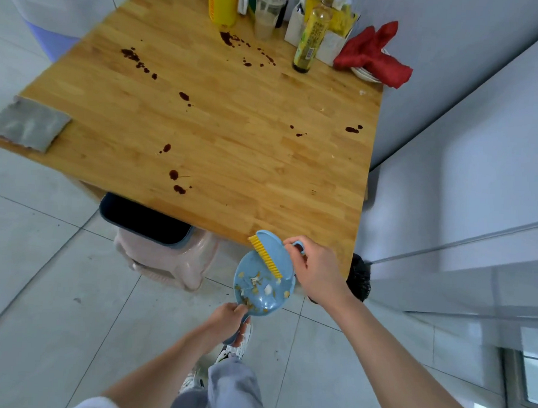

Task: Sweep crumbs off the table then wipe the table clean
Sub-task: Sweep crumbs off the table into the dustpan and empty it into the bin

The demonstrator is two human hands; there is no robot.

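left hand (229,318): curled round handle of blue dustpan (261,289); pan held just off near table edge, below tabletop level
right hand (315,270): grips blue brush (273,254); yellow bristles over pan
crumbs (257,289): in pan
table (232,158): dark stains (177,180) scattered; grey cloth (27,124) on left corner
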